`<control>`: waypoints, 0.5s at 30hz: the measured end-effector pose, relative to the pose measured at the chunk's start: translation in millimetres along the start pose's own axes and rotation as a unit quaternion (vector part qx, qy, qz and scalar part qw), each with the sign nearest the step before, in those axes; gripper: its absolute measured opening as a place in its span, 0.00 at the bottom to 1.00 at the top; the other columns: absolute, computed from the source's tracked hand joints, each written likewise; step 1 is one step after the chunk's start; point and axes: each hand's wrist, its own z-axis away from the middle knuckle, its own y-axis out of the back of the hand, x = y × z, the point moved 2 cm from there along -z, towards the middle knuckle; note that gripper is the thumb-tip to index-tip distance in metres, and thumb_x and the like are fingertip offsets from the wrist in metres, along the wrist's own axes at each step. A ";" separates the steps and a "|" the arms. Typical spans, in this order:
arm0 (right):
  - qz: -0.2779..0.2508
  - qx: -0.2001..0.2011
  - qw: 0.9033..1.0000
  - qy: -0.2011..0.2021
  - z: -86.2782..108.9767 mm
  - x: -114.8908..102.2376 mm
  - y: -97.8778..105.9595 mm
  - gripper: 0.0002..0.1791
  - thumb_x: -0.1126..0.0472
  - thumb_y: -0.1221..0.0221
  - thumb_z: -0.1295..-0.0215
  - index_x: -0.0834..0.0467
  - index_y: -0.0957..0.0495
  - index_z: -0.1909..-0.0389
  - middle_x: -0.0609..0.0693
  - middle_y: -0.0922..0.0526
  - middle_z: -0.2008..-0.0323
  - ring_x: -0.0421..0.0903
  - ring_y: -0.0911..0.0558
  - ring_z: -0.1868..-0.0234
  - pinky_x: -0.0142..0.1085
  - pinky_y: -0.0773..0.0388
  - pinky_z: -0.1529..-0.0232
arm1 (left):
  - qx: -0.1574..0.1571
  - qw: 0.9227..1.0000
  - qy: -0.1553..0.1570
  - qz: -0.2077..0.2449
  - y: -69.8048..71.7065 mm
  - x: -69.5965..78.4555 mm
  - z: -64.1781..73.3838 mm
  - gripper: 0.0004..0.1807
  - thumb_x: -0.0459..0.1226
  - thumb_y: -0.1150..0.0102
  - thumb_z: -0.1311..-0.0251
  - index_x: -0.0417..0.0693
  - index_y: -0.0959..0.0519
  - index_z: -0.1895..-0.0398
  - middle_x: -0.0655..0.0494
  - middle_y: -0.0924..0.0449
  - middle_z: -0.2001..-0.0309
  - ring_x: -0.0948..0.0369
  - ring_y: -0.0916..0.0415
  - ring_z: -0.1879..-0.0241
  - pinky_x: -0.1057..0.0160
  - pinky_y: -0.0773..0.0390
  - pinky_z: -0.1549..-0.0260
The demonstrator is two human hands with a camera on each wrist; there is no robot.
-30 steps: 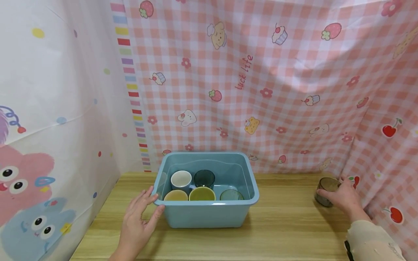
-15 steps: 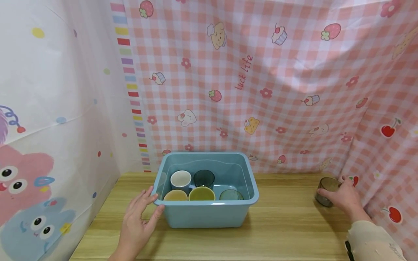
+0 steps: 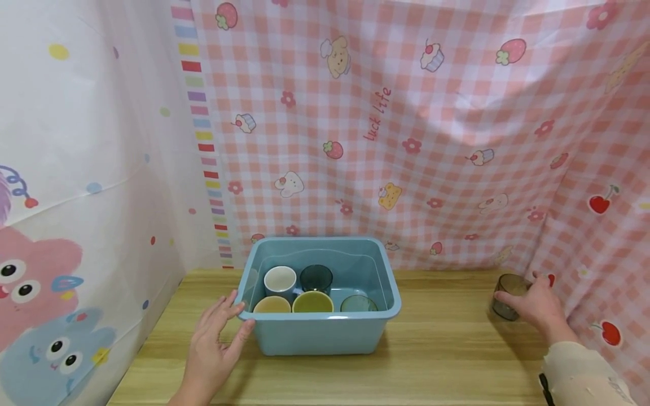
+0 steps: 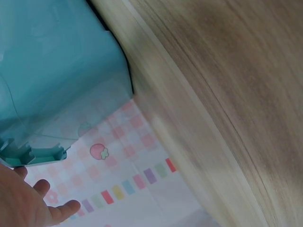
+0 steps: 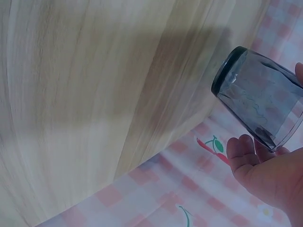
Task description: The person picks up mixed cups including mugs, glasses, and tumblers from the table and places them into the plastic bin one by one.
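My right hand (image 3: 547, 310) grips a smoky brown drinking glass (image 3: 504, 309) at the far right, thumb on the near side and fingers around the other. In the right wrist view the glass (image 5: 260, 94) has its thick base by the tabletop; whether it touches is hard to tell. My left hand (image 3: 213, 338) rests its fairly straight fingers against the left rim of a blue plastic bin (image 3: 320, 335). Inside the bin stand a white mug (image 3: 280, 279), a dark glass cup (image 3: 316, 277), a yellow-green cup (image 3: 312, 303), a pale orange cup (image 3: 272, 305) and a clear greenish glass (image 3: 358, 304).
The wooden table (image 3: 431, 361) carries the bin at its middle. A pink checked cloth (image 3: 386, 141) hangs right behind and along the right side, close to my right hand. A white printed cloth (image 3: 101, 169) hangs on the left.
The view has shifted very slightly. Both hands, the bin and the glass stay essentially where they were.
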 end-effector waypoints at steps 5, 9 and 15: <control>-0.002 -0.001 1.000 0.001 1.1 0.6 4.7 0.73 0.32 0.37 0.30 0.83 0.73 0.23 0.94 0.48 0.32 0.88 0.38 0.35 0.74 0.29 0.38 | -0.004 1.000 0.004 -0.004 0.4 -1.7 1.0 0.23 0.33 0.19 0.48 0.44 0.13 0.47 0.42 0.15 0.34 0.35 0.19 0.37 0.82 0.45 0.25; 0.000 0.008 1.000 0.018 2.9 0.8 7.8 0.72 0.34 0.37 0.29 0.85 0.72 0.24 0.95 0.46 0.34 0.88 0.35 0.37 0.73 0.27 0.40 | -0.004 1.000 0.005 -0.007 -0.1 -2.0 1.2 0.23 0.33 0.19 0.48 0.44 0.13 0.47 0.43 0.15 0.34 0.34 0.19 0.38 0.82 0.46 0.26; 0.005 0.015 0.999 0.029 4.8 2.9 13.1 0.71 0.34 0.37 0.29 0.84 0.72 0.23 0.94 0.46 0.34 0.87 0.35 0.37 0.74 0.28 0.40 | 0.000 1.000 0.005 -0.005 -0.4 -0.3 0.9 0.23 0.34 0.19 0.47 0.46 0.12 0.47 0.45 0.15 0.34 0.35 0.19 0.37 0.82 0.47 0.25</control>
